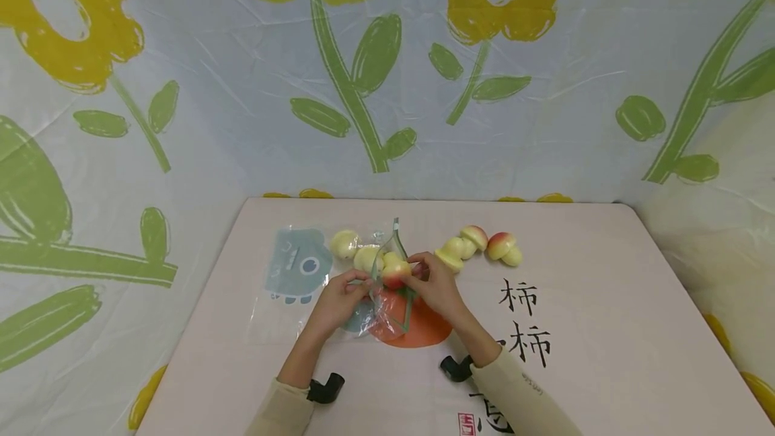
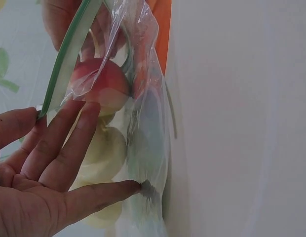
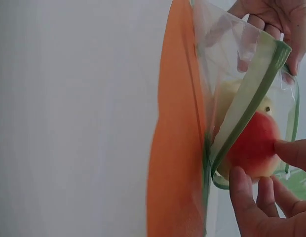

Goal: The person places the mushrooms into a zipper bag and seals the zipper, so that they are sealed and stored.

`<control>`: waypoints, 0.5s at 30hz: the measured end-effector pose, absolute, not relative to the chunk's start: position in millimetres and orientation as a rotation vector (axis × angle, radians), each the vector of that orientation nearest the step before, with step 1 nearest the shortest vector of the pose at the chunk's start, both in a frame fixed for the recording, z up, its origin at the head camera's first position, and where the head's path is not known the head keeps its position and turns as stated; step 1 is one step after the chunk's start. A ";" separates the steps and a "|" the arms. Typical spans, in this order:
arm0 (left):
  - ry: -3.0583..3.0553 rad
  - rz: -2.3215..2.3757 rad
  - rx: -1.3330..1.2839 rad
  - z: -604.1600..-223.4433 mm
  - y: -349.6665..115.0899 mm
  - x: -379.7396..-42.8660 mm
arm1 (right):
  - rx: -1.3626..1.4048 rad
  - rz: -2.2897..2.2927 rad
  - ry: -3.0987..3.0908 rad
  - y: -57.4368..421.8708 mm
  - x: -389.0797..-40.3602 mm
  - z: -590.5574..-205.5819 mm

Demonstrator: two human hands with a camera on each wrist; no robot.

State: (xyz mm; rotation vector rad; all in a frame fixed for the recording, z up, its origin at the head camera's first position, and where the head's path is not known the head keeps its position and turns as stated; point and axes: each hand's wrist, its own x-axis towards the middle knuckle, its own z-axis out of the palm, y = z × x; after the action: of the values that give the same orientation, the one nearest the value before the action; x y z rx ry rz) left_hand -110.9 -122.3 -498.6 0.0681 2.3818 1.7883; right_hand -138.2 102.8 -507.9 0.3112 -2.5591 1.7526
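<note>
Near the middle of the frame, my left hand pinches the green-edged rim of a clear bag, while my right hand grips a red-and-yellow piece between thumb and fingertips at the bag's mouth. Pale yellow pieces show just left of it; more mushroom-shaped pieces lie right of centre on the table.
</note>
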 end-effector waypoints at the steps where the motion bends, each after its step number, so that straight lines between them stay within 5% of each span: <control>1: 2.385 1.782 0.063 -498.9 -122.3 -110.9 | 0.301 1.763 -2.563 102.3 -137.3 -507.7; 15: 2.362 1.826 0.079 -500.8 -122.5 -110.3 | 0.451 2.121 -2.470 98.2 -132.3 -501.7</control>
State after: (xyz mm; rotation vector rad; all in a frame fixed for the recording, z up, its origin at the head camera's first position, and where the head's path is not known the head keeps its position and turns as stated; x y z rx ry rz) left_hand -110.3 -122.5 -500.8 0.0790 2.3618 1.8256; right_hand -132.3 98.2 -501.7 0.4506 -2.4695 2.1207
